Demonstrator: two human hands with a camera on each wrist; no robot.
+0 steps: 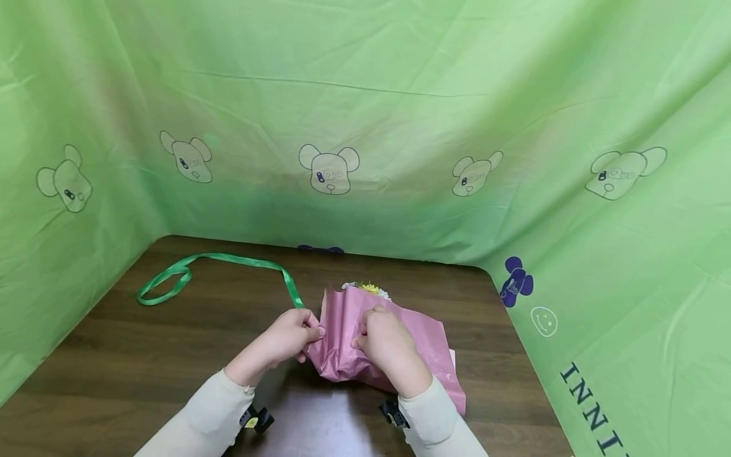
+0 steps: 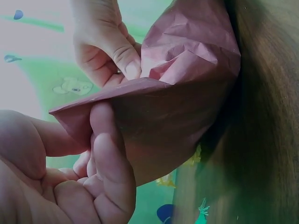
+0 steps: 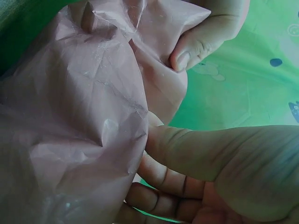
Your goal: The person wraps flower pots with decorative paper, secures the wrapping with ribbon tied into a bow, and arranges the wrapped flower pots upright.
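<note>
Pink wrapping paper (image 1: 425, 336) lies folded around a small bunch of flowers (image 1: 370, 289), whose yellow and white heads peek out at the far edge. On its left side, my left hand (image 1: 288, 336) pinches an edge of the paper between thumb and fingers. My right hand (image 1: 391, 346) is over the middle, pinching another edge; in the right wrist view its thumb (image 3: 182, 147) lies on the near face and the fingers behind. Creases bunch up between the two hands. The stems are hidden inside the wrap.
A green ribbon (image 1: 240, 259) runs from behind the left hand to a loop at the table's far left. Dark wooden table (image 1: 143, 368) lies beneath. Green printed cloth (image 1: 400, 209) stands around the back and sides.
</note>
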